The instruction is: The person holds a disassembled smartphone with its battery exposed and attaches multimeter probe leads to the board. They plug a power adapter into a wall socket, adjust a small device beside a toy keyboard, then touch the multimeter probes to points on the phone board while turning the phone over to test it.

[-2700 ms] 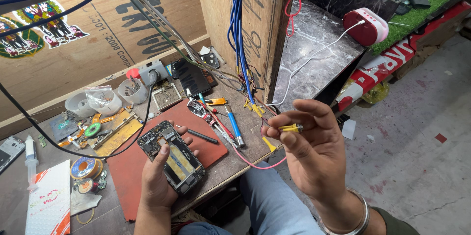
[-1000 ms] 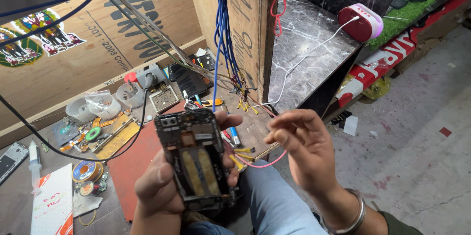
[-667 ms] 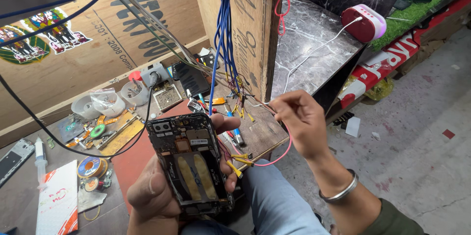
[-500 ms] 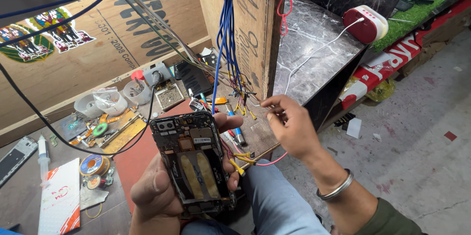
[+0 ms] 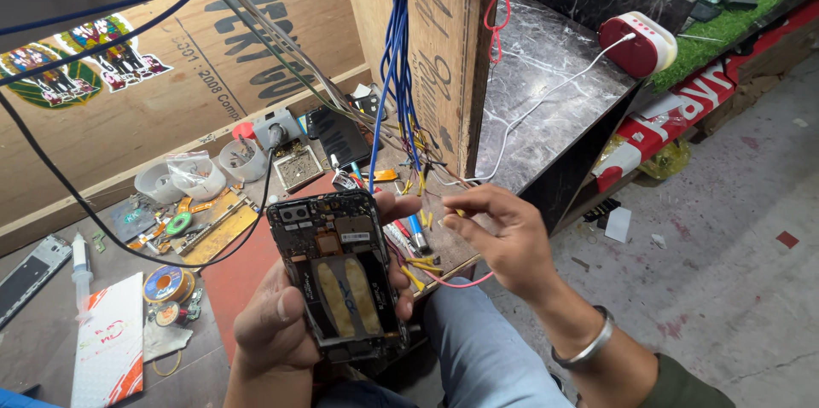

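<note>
Left hand [image 5: 277,323] grips an opened phone [image 5: 339,276] by its edges, circuit board and two yellow strips exposed, raised above the red mat [image 5: 243,276]. Right hand [image 5: 503,237], fingers curled together near the yellow-tipped wires [image 5: 418,267], hovers just beside it; what it pinches cannot be told.

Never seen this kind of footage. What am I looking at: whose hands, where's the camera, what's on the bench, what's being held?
One picture, from a camera worn on a person's head, looking down at their own bare hands over a cluttered workbench. No robot here.

The left hand holds an opened phone, back cover off, so its insides show. The right hand, a metal bangle on its wrist, pinches something small at the fingertips; I cannot tell what.

On the bench: small tools, a solder spool, a syringe and plastic tubs. Blue cables hang down a wooden post.
</note>
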